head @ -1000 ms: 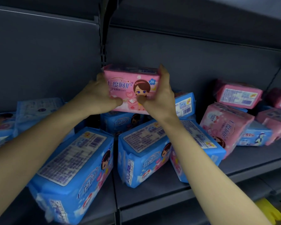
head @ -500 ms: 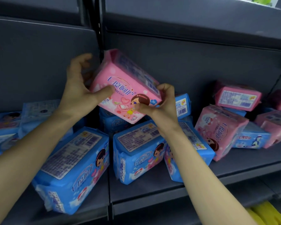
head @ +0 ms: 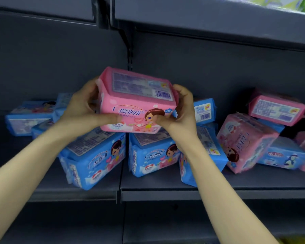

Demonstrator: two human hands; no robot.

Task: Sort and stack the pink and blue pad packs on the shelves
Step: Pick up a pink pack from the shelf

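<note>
A pink pad pack (head: 136,101) is held in the air in front of the shelf back, its barcode side up and its cartoon front toward me. My left hand (head: 81,108) grips its left end, thumb on the front. My right hand (head: 180,110) grips its right end, fingers curled over the top corner. Below it, blue packs (head: 93,155) (head: 151,154) lean on the dark shelf (head: 165,192). To the right lie pink packs (head: 243,141) (head: 276,110) mixed with a blue pack (head: 282,155).
More blue packs (head: 30,117) lie at the shelf's left end, and one blue pack (head: 203,110) stands behind my right hand. An upright post (head: 129,55) divides the shelf back. Another shelf board (head: 209,16) runs overhead, and a lower shelf bay opens below.
The pink pack has been turned from tilted to level with the barcode side up, and lowered slightly. My left hand's fingers have closed round its left end.
</note>
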